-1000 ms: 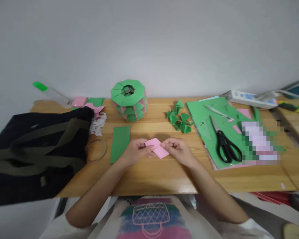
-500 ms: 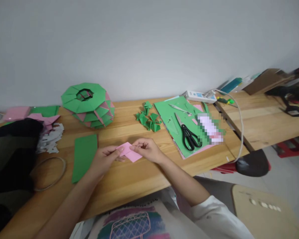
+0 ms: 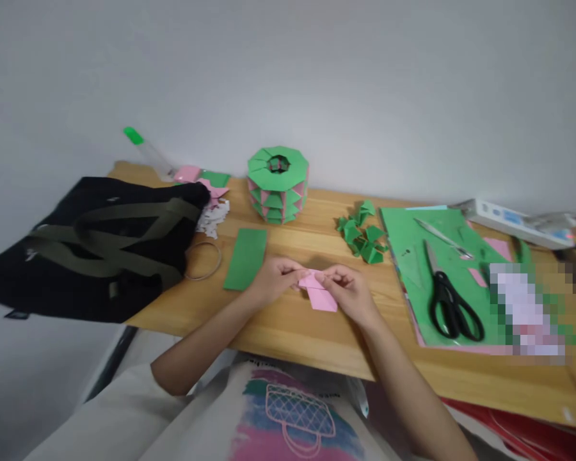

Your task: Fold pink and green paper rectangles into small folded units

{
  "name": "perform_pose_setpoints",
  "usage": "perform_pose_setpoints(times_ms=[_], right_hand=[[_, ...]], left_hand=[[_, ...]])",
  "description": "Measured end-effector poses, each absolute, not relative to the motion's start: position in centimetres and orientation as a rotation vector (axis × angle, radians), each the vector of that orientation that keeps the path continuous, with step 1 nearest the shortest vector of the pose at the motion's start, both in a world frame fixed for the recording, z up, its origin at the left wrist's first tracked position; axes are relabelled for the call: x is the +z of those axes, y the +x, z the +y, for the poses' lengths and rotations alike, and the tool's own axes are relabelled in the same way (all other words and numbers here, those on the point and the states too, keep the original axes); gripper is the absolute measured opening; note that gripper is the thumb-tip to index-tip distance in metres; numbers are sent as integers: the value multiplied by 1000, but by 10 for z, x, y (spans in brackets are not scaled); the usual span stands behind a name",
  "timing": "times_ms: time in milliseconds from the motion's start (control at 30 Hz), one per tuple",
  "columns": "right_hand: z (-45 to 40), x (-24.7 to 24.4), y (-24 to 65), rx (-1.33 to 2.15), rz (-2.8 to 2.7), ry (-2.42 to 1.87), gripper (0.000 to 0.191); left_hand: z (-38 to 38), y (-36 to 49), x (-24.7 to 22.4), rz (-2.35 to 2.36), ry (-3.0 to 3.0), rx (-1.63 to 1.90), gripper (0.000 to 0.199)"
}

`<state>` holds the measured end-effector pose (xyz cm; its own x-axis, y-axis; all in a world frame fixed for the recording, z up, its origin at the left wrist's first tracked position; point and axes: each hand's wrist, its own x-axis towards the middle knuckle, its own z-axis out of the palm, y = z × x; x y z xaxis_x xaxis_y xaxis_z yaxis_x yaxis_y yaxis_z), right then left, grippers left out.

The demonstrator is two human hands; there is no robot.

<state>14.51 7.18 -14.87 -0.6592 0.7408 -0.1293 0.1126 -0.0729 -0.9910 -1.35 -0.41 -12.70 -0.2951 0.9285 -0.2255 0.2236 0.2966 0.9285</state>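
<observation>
1. The pink paper (image 3: 323, 299) is held up between both hands, near the front edge of the wooden surface (image 3: 288, 333); it looks folded, with a lower part hanging free toward the person's shirt (image 3: 300, 413).
2. The left hand (image 3: 277, 282) has its fingers pinched on the paper's left end, thumb on top; the right hand (image 3: 349, 291) grips the upper right part between thumb and fingers; the fingertips of the two hands are close together.
3. Just beyond the left hand lies a green card (image 3: 246, 256), flat; a thin ring (image 3: 219, 261) lies to its left, near a black bag (image 3: 134, 246).
4. Behind the hands stands a green and pink paper model (image 3: 272, 202), upright, with an opening in its top; folded green pieces (image 3: 360, 237) lie in a loose group to its right.
5. To the right of the right hand, black-handled scissors (image 3: 454, 307) rest on green sheets (image 3: 410, 272), blades slightly apart; a slim pointed tool (image 3: 442, 237) lies beyond them; a power strip (image 3: 516, 222) sits by the wall (image 3: 288, 77).
</observation>
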Motion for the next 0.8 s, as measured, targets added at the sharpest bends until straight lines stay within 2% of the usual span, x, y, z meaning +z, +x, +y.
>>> perform_pose_setpoints(times_ms=[133,300,400,500,600,667,733,800], right_hand=[[73,-151,145,1620,-1791,-976,38],[77,-160,138,1276,-1880,-1079,41],[78,-158,138,1048,-1950,-1094,42],[67,-144,142,820,-2005,-1062,35],[42,-117,141,614,-2160,-858,31],[23,-97,136,615,-2228,-699,45],[7,-80,129,695,-2251,-571,59],[-6,-69,125,857,-2210,-545,47]], left_hand=[[-34,-37,-118,2025,1106,959,33],[-87,-87,-106,2599,1124,871,21],[-98,-104,-114,2628,1219,812,12],[-100,-102,-117,2616,1265,836,17],[-104,-81,-101,2495,1292,986,18],[-108,-61,-84,2086,1270,1279,12],[-111,-41,-69,1750,1307,1419,6],[-111,-25,-61,1558,1350,1480,3]])
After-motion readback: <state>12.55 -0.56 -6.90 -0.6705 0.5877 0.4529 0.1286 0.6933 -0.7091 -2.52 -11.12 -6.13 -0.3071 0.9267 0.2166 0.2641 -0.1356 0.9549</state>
